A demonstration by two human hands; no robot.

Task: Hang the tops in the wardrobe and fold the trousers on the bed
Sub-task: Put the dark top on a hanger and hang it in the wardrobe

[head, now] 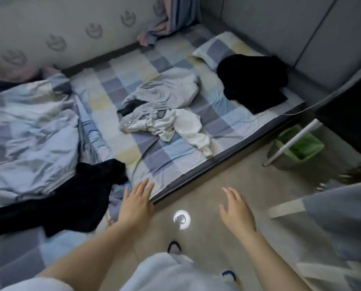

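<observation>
I read this as the very start of a pick: nothing is held, and both my hands are out in front, reaching toward the bed (175,156). My left hand (136,203) has its fingers straight and spread, its tips over the bed's near edge. My right hand (237,211) is also wide, fingers relaxed, hovering over the floor (206,185) just off the bed, holding nothing.

Closest to me is the dark garment (70,198), lying flat at the near left, partly over the rumpled duvet (28,127) and hanging off the bed's near side. It sits just left of my left hand, apart from it. I can't tell whether it is a top or trousers; it is too dark and shapeless.

Farther off, in the middle of the bed, is the grey pile (162,108), a tangle of pale clothes with a white sleeve or leg trailing toward the near edge. It is well beyond both hands. At the far right a black garment (253,80) lies partly on the pillow (215,49), the farthest of the three.

My judgement is that the next move means choosing one piece, most likely the dark garment, since it is nearest. I'd swing the left hand leftward, get a grip on an edge and lift it to see its shape, then sort it for hanging or folding. The wardrobe is not in view. A green bin (301,145) stands on the floor to the right.
</observation>
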